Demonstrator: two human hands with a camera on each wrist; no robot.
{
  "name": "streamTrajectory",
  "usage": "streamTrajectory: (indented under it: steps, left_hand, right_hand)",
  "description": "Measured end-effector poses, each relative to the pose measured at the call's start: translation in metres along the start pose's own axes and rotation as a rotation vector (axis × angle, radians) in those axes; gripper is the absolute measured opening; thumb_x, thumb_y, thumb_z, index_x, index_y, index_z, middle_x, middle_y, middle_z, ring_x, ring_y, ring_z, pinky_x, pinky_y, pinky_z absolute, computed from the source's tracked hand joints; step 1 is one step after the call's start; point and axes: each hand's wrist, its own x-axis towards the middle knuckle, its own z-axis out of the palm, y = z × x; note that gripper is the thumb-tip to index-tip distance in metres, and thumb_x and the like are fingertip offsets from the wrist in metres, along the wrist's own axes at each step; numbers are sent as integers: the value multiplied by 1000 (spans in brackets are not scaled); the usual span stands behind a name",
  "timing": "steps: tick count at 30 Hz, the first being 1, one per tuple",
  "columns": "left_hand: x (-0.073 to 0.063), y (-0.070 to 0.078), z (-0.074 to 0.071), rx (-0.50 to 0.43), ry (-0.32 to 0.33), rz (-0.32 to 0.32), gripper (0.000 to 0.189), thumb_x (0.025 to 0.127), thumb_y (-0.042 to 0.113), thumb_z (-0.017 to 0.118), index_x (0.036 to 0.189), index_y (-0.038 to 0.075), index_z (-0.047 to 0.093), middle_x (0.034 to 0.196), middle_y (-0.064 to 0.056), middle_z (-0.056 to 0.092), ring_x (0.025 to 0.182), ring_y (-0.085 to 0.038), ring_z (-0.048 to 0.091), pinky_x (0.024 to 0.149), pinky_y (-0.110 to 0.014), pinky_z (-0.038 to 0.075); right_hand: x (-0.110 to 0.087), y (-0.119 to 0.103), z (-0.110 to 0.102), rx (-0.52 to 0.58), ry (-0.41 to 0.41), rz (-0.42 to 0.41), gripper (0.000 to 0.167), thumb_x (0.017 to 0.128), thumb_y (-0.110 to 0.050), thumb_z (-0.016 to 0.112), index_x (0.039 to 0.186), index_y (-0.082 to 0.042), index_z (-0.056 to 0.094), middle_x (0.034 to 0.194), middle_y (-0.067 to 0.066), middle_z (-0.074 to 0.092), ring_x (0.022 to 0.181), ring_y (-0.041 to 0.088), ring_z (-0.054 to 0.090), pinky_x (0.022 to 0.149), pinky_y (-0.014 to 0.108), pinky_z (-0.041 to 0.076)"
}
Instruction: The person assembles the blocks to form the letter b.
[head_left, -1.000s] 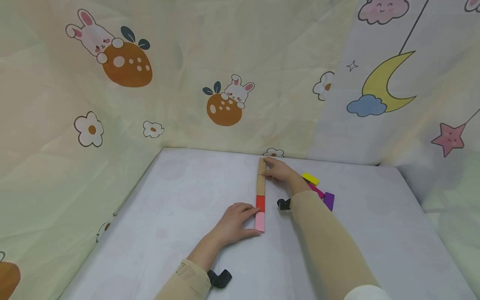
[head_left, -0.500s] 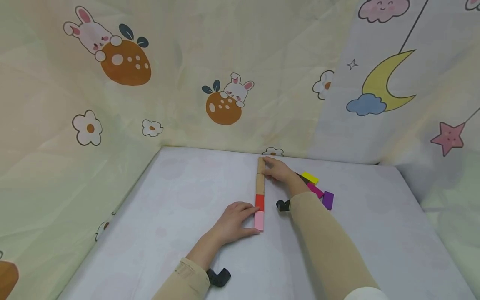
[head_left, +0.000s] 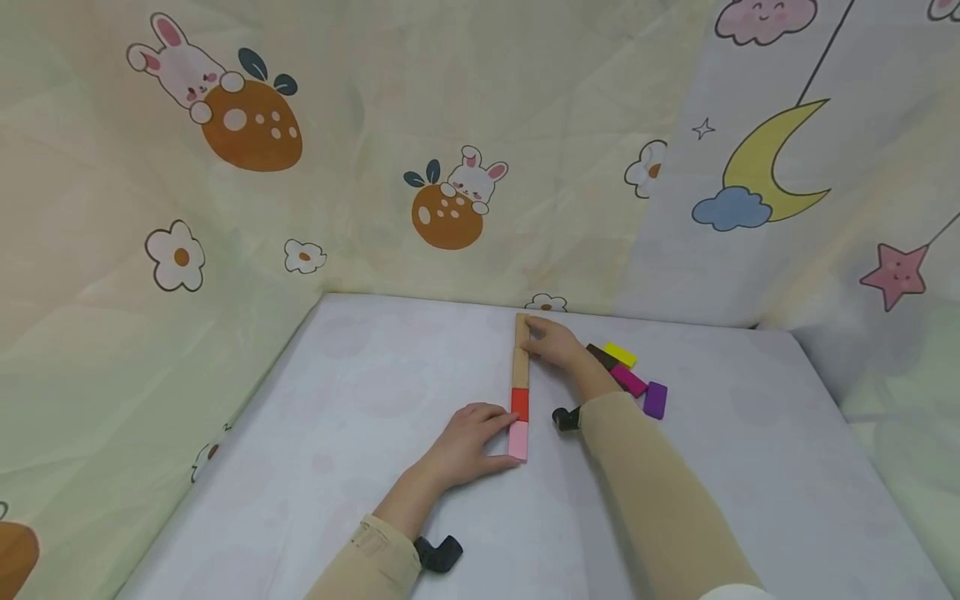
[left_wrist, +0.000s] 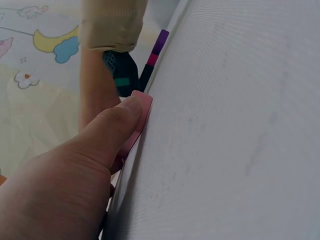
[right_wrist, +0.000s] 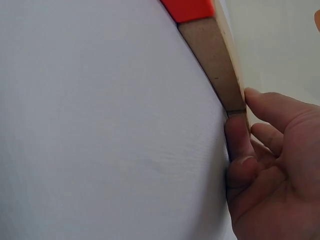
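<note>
Four colours aside, one straight line of blocks runs away from me: a pink block [head_left: 518,443] nearest, then a red block [head_left: 521,403], then two plain wooden blocks, the nearer wooden block [head_left: 521,368] and the far wooden block [head_left: 522,329]. My left hand [head_left: 461,448] holds the pink block, its thumb at the near end and a fingertip by the red seam. In the left wrist view, the thumb covers part of the pink block [left_wrist: 144,107]. At the far end, my right hand [head_left: 553,342] grips the far wooden block, whose surface is largely hidden by fingers in the right wrist view.
Right of the row lie a dark brown block [head_left: 602,357], a yellow block [head_left: 620,354], a magenta block [head_left: 628,381] and a purple block [head_left: 656,400]. A patterned cloth wall [head_left: 360,200] rises just behind the table's far edge.
My right hand and wrist have shifted very slightly, so more of the dark brown block shows. The left hand keeps its place, and the row of blocks looks unchanged.
</note>
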Motion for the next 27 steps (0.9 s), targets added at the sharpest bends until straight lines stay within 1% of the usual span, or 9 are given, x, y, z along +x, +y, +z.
streamTrajectory:
  steps: [3, 5, 9, 15, 22, 27]
  left_hand:
    - [-1, 1, 0, 0, 3, 2, 69, 85, 61, 67, 144, 29, 51, 136, 6, 56, 132, -18, 47, 116, -42, 34]
    - [-1, 1, 0, -4, 2, 3, 69, 85, 61, 67, 144, 28, 51, 136, 5, 56, 132, -18, 47, 116, -42, 34]
    - [-2, 2, 0, -8, 3, 3, 69, 85, 60, 67, 144, 28, 52, 136, 5, 56, 132, -18, 47, 116, -41, 34]
    - [-2, 2, 0, -12, -7, -5, 68, 85, 60, 68, 144, 29, 51, 137, 6, 55, 132, -16, 46, 117, -39, 33]
    - [-1, 2, 1, -2, 7, 15, 68, 87, 60, 65, 144, 28, 51, 135, 5, 55, 131, -17, 47, 116, -41, 34]
    - [-1, 2, 0, 1, 11, 14, 68, 86, 61, 65, 144, 28, 51, 135, 5, 55, 131, -18, 47, 116, -42, 34]
  right_hand:
    - [-1, 0, 2, -27, 17, -16, 68, 95, -32, 64, 153, -11, 37, 157, 12, 39, 133, 30, 44, 120, 48, 29]
    - [-2, 0, 3, -38, 20, -16, 66, 96, -32, 63, 153, -10, 37, 157, 13, 38, 140, 31, 39, 122, 49, 26]
    - [-5, -2, 5, -47, 26, -7, 65, 97, -33, 61, 152, -10, 37, 157, 12, 38, 146, 31, 34, 122, 48, 24]
    - [-7, -3, 7, -53, 47, 16, 64, 97, -35, 60, 152, -11, 38, 157, 10, 39, 148, 31, 31, 122, 48, 24]
    - [-7, -3, 8, -62, 65, 30, 64, 97, -36, 60, 152, -12, 38, 157, 11, 39, 148, 31, 31, 122, 48, 25]
    - [-9, -3, 8, -64, 76, 10, 62, 98, -35, 58, 152, -11, 40, 156, 12, 40, 147, 32, 32, 122, 48, 26]
